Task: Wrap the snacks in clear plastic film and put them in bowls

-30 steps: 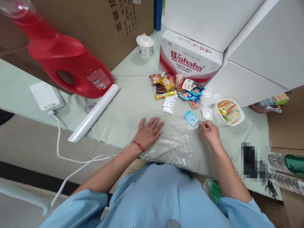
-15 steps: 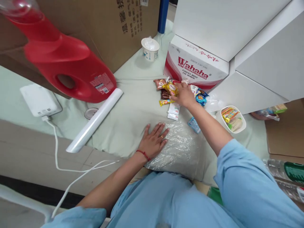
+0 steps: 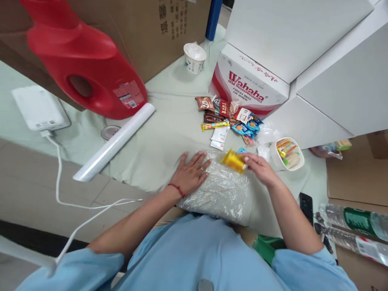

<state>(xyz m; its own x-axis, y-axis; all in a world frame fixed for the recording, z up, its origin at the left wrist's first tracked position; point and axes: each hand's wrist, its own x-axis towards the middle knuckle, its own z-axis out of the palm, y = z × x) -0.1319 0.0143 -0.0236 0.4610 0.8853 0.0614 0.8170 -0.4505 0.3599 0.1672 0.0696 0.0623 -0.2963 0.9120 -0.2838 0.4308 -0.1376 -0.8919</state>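
A yellow snack packet (image 3: pixel 234 161), slightly blurred, is pinched in my right hand (image 3: pixel 259 167) above a clear plastic bag (image 3: pixel 224 194). My left hand (image 3: pixel 191 173) lies flat with fingers spread, on the bag's left edge and the cloth beside it. Beyond both hands is a pile of wrapped snacks: a brown packet (image 3: pixel 204 103), a red packet (image 3: pixel 224 108), blue packets (image 3: pixel 247 128), a thin yellow stick packet (image 3: pixel 215 126) and white sachets (image 3: pixel 219 135). Part of a light blue packet (image 3: pixel 241 150) shows behind my right hand.
A white tub (image 3: pixel 300 161) of snacks stands at the right, near a phone (image 3: pixel 306 207) and plastic bottles (image 3: pixel 357 221). At the back are a Wahaha carton (image 3: pixel 251 87) and a paper cup (image 3: pixel 194 64). Leftward are a red jug (image 3: pixel 100 85), a white roll (image 3: pixel 115 143) and a power bank (image 3: pixel 41 108).
My right hand has taken the yellow packet from the pile and brought it nearer, over the plastic bag. My left hand stays flat in place. The view has shifted slightly.
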